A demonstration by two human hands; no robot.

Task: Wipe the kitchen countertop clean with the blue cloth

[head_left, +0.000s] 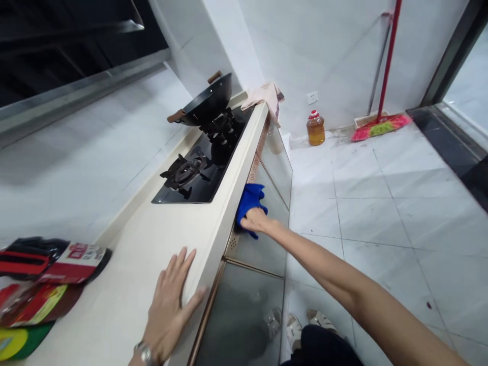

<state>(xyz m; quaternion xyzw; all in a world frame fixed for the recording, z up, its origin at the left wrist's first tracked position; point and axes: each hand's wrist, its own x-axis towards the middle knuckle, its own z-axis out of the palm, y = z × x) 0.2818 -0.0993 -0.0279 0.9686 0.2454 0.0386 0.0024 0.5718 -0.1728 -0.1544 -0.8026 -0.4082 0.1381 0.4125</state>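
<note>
I am closing my right grip [256, 221] on a blue cloth [249, 201] and pressing it against the glass cabinet front [275, 168], just under the desk [152, 244] edge and below the near end of the hob [202, 168]. My left grip [171, 300] is lying flat on the desk with its fingers spread over the front edge, on my side of the hob.

Further to my side of the hob, by the wall, red and black packets [72, 256] are lying with printed labels; the writing is showing too small to read. The bottle [315, 129] of yellow oil is carrying a label that I cannot read either.

The desk is pale stone, the walls white tile, the floor [381, 203] light grey tile with dark marks. A black wok [206, 104] is sitting on the hob's far burner. Past the hob a pink rag [267, 96] is hanging over the desk end. Beyond that, the bottle is standing on the floor under a wall socket [312, 96], and a red-handled broom [381, 124] is leaning in the corner.
</note>
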